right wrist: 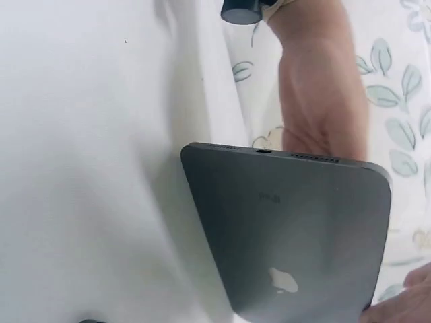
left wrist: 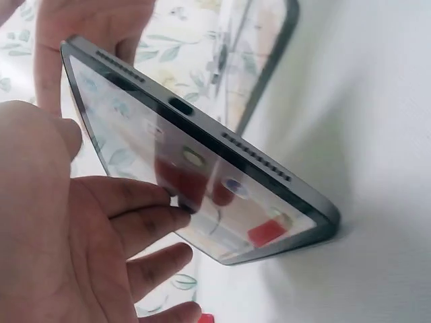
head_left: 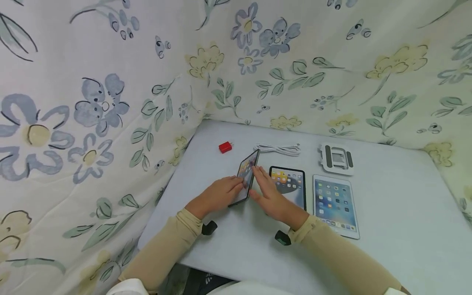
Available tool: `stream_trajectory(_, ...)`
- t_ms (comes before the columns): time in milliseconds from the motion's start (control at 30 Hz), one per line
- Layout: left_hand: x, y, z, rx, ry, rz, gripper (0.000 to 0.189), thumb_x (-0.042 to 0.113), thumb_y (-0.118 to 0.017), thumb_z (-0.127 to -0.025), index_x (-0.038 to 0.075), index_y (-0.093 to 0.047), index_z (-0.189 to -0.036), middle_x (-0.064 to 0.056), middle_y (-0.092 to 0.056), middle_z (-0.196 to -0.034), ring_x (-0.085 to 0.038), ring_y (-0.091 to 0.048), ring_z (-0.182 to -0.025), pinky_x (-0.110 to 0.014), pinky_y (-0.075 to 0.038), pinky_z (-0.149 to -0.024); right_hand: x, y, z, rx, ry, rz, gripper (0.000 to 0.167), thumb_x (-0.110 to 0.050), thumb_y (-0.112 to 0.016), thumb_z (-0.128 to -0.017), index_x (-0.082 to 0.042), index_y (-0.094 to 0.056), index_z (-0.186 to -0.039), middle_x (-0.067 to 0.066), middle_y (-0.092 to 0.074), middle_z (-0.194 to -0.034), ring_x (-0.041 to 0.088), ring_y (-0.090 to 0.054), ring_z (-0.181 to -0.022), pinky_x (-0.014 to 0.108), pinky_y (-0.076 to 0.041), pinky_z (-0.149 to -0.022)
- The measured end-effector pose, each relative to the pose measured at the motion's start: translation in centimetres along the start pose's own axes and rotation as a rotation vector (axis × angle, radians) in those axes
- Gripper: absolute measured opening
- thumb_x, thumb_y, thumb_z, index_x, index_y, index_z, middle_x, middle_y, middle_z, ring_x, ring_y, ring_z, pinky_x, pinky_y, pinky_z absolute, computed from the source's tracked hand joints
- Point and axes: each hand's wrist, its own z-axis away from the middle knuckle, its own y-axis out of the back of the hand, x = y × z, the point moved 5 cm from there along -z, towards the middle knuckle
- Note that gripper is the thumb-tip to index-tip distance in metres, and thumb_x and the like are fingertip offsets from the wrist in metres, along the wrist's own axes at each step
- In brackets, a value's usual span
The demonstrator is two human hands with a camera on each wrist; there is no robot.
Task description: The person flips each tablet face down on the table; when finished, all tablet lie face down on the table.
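Observation:
A grey tablet [head_left: 245, 180] with a lit screen stands steeply tilted on one long edge on the table, between the two hands. In the left wrist view, relaxed fingers of my left hand [left wrist: 60, 229] reach to its screen side. My right hand [head_left: 271, 196] lies along the back and raised edge with straight fingers; in the right wrist view only part of that hand [right wrist: 407, 303] shows at the corner. The dark back of the tablet [right wrist: 289, 229] carries a pale logo. My left hand [head_left: 221, 192] is partly hidden behind it in the right wrist view.
Right of the hands lie a black-bordered tablet [head_left: 289, 186] and a white-bordered tablet [head_left: 335, 203], both lit. Behind are a white folding stand [head_left: 336, 159], a coiled white cable [head_left: 278, 149] and a red charger plug [head_left: 225, 147]. Flowered cloth [head_left: 295, 82] surrounds the white table [head_left: 391, 205].

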Motion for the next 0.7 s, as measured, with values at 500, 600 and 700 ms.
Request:
stream_trajectory(500, -1.6, 4.4, 3.0, 0.172, 0.012, 0.254, 0.053, 0.042, -0.057, -0.112, 0.012, -0.058, -0.156, -0.005, -0.066, -0.127, -0.021, -0.059, -0.115, -0.042, -0.053, -0.093, -2.2, -3.2, -3.3, -0.099, 0.097, -0.004, 0.097, -0.076, -0.037, -0.104, -0.018, -0.003, -0.174, 0.006, 0.001, -0.180, 0.029, 0.009, -0.163, 0.079, -0.009, -0.119)
stream_trajectory(600, -2.2, 5.2, 3.7, 0.255, -0.006, 0.273, 0.049, 0.036, -0.063, -0.110, 0.013, -0.061, -0.154, -0.003, -0.066, -0.119, -0.019, -0.058, -0.106, -0.039, -0.052, -0.083, -2.6, -4.1, -3.8, -0.119, 0.121, -0.005, 0.100, -0.079, -0.035, -0.103, -0.016, -0.003, -0.174, 0.007, 0.001, -0.179, 0.034, 0.007, -0.163, 0.078, -0.008, -0.119)
stream_trajectory(700, -2.6, 5.9, 4.4, 0.327, -0.001, 0.279, 0.045, 0.031, -0.067, -0.108, 0.013, -0.064, -0.150, -0.002, -0.068, -0.115, -0.018, -0.056, -0.098, -0.037, -0.051, -0.076, -2.6, -5.2, -4.0, -0.156, 0.128, 0.009, 0.103, -0.083, -0.032, -0.101, -0.015, -0.003, -0.173, 0.005, 0.002, -0.179, 0.034, 0.007, -0.163, 0.077, -0.008, -0.120)
